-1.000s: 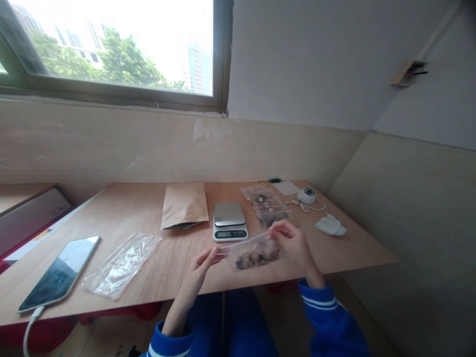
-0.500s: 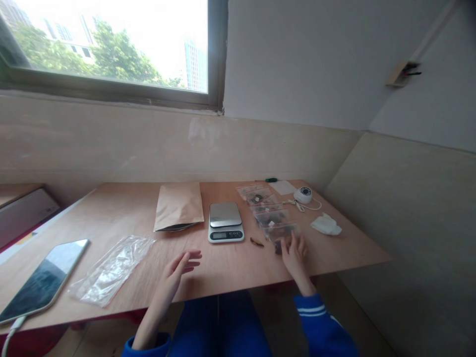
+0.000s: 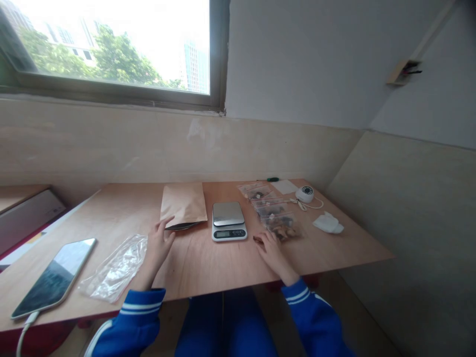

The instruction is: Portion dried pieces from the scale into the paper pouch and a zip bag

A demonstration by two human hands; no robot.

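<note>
My right hand (image 3: 270,249) is low over the table with its fingers closed around a small dark-brown dried piece (image 3: 257,239), which shows at the fingertips. Just beyond that hand lies a clear zip bag of light-brown dried pieces (image 3: 287,230). My left hand (image 3: 160,243) is open, fingers apart, at the lower left corner of a brown kraft paper bag (image 3: 184,203); whether it touches the paper I cannot tell. Between the hands and farther back stands a white kitchen scale (image 3: 228,218) with a bare steel plate.
Several more zip bags (image 3: 266,204) overlap in a row behind the first. To the right are a white dome camera (image 3: 305,194) with its cable and a crumpled white tissue (image 3: 327,223). An empty plastic bag (image 3: 119,270) and a charging tablet (image 3: 55,277) lie left.
My right hand has left the nearest zip bag and moved left to the small brown piece. My left hand has moved left and forward to the paper bag's corner.
</note>
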